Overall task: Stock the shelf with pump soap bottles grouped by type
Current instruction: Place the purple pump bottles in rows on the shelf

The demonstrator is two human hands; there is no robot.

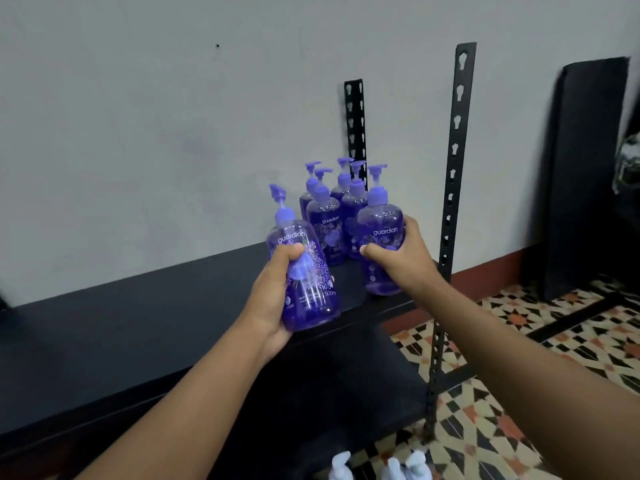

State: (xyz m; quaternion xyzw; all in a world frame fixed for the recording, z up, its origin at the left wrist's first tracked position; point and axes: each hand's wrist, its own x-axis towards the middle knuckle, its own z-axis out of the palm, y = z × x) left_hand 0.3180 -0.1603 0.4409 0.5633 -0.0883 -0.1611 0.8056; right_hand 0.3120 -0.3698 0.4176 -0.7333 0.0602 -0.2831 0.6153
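**Two purple btls going onto shelf, one per hand**

L hand (pixel 277 289) clamped round a purple btl (pixel 304 271), tilted, pump leaning to 11 o'clock, base at or just over the shelf (pixel 138 341) front edge; can't tell if it touches. R hand (pixel 401 258) wrapped on 2nd btl (pixel 381 233), upright, base looks on or nearly on the shelf, w/ thumb across the label. Hands apart, each closed on its own btl.

Group (pixel 332 216) of four same purple btls stands at 12 o'clock from the hands, back R corner by the wall, near the rear post (pixel 355 126). Front post (pixel 450 202) at 3 o'clock of R hand.

How to do it well, my read:
- set R btl down first, just beside the group, labels fwd
- straighten L btl before lowering, seat it at 9 o'clock of R btl
- keep knuckles off the pumps behind; a knock prob topples the row
- watch R wrist vs front post

Pale btl tops (pixel 391 469) at 6 o'clock, bottom edge, blurry; prob another type, keep separate.
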